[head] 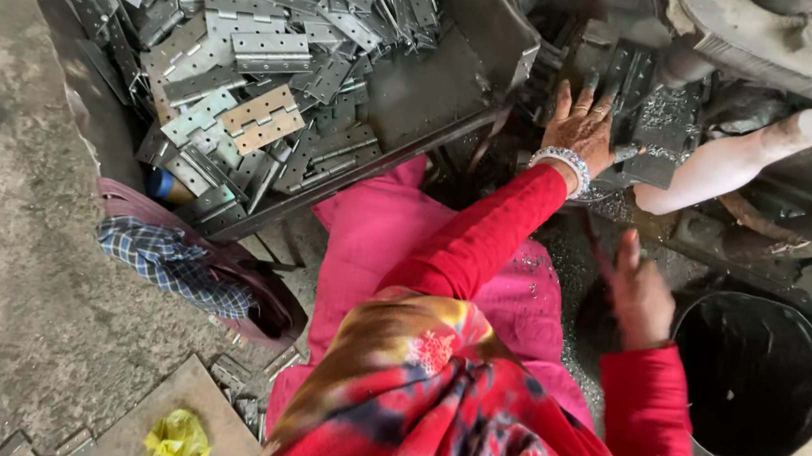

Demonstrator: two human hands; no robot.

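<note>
Fingers of the left hand (581, 124) lie spread and flat on a stack of grey metal hinge plates (641, 92) resting on the machine bed; the palm presses down on them rather than closing round any one piece, so the hand is open. A beaded white bracelet (563, 164) circles that wrist, above a red sleeve (491, 232).

The right hand (638, 295) hangs lower and nearer the body, fingers loosely curled with the thumb raised. It is blurred, and whether it holds anything cannot be told. Just beside it on the right stands a round black bucket (757, 376), dark inside, on a pale stool leg.

Beyond the left hand's plates, a pale cylindrical handle (735, 157) slants down from the machine body (798, 38), which is grimy and dusted with metal swarf. Silvery shavings also speckle the pink cloth (396, 227) over the person's lap.

To the left, a tilted metal tray (440, 91) is heaped with loose hinges (246, 30), mostly grey steel, with one brass-coloured hinge (261, 118) lying on top near the middle. Below the tray, a checked blue cloth (166, 263) spills from a maroon bag on the concrete floor (2, 246). Near the bottom edge, a crumpled yellow bag (177, 443) sits on a flat board, with a few stray hinges around it.
</note>
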